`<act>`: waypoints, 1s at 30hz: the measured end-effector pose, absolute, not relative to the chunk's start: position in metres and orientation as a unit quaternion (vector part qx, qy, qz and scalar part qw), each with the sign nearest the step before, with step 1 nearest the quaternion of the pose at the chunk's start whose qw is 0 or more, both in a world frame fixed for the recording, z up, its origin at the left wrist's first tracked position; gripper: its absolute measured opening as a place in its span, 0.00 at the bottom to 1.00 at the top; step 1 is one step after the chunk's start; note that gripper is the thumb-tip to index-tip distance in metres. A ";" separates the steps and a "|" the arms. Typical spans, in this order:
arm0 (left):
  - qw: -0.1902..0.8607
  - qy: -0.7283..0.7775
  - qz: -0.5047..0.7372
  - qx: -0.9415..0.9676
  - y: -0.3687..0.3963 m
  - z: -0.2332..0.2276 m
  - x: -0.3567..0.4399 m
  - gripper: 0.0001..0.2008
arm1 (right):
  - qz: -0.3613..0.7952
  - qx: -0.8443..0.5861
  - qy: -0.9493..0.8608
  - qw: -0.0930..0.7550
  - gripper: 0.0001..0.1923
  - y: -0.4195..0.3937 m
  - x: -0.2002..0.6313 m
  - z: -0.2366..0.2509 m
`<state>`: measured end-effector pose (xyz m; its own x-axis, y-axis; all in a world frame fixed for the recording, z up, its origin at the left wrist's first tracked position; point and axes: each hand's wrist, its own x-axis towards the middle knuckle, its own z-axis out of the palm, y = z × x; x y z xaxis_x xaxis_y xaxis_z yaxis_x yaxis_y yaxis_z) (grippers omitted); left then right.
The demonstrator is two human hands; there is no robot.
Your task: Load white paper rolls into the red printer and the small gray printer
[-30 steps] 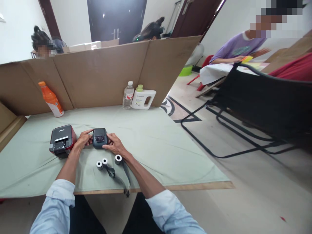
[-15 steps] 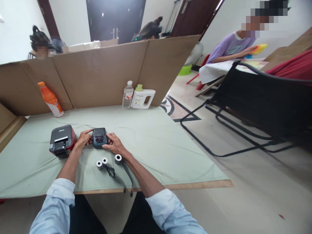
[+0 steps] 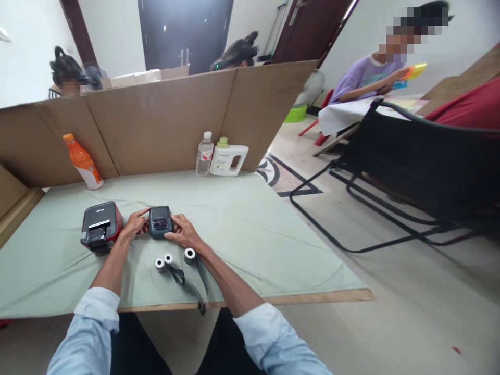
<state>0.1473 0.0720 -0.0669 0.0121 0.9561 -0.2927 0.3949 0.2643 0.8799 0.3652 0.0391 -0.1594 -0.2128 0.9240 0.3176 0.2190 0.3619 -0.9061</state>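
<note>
A small dark grey label printer (image 3: 160, 221) sits on the green cloth of the table (image 3: 250, 234). My left hand (image 3: 135, 225) grips its left side and my right hand (image 3: 183, 233) grips its right side. A larger red and black printer (image 3: 100, 226) stands just left of my left hand. Three small paper rolls (image 3: 169, 260) lie in front of the small printer, between my forearms. A black strap (image 3: 195, 284) trails from them to the table's front edge.
A cardboard screen (image 3: 164, 117) walls the back of the table. Against it stand an orange bottle (image 3: 83, 161), a clear water bottle (image 3: 204, 153) and a white jug (image 3: 229, 159). A black folding chair (image 3: 410, 166) stands to the right. Other people sit behind the screen and at a far table.
My hands stay on the small printer. The strap's end has swung slightly at the table edge. The person at the far right has raised a coloured object.
</note>
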 end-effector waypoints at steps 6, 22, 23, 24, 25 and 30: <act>0.478 0.633 0.297 0.531 0.080 -0.075 0.144 0.36 | 0.383 -0.426 -0.672 0.469 0.42 0.038 0.365 -0.159; 0.463 0.615 0.340 0.540 0.067 -0.074 0.147 0.36 | 0.366 -0.434 -0.686 0.455 0.43 0.036 0.366 -0.157; 0.462 0.604 0.358 0.542 0.065 -0.074 0.146 0.37 | 0.364 -0.434 -0.687 0.455 0.43 0.036 0.366 -0.157; 0.459 0.590 0.378 0.546 0.063 -0.074 0.145 0.37 | 0.362 -0.433 -0.688 0.456 0.43 0.036 0.366 -0.157; 0.457 0.573 0.396 0.553 0.061 -0.074 0.144 0.37 | 0.362 -0.432 -0.689 0.456 0.43 0.036 0.366 -0.157; 0.460 0.514 0.406 0.600 0.061 -0.071 0.141 0.34 | 0.367 -0.428 -0.685 0.462 0.43 0.036 0.366 -0.154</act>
<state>0.1407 0.0609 -0.0713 0.1421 0.9898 0.0137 0.2434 -0.0484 0.9687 0.3657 0.0360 -0.1541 -0.2073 0.9251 0.3180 0.2464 0.3640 -0.8982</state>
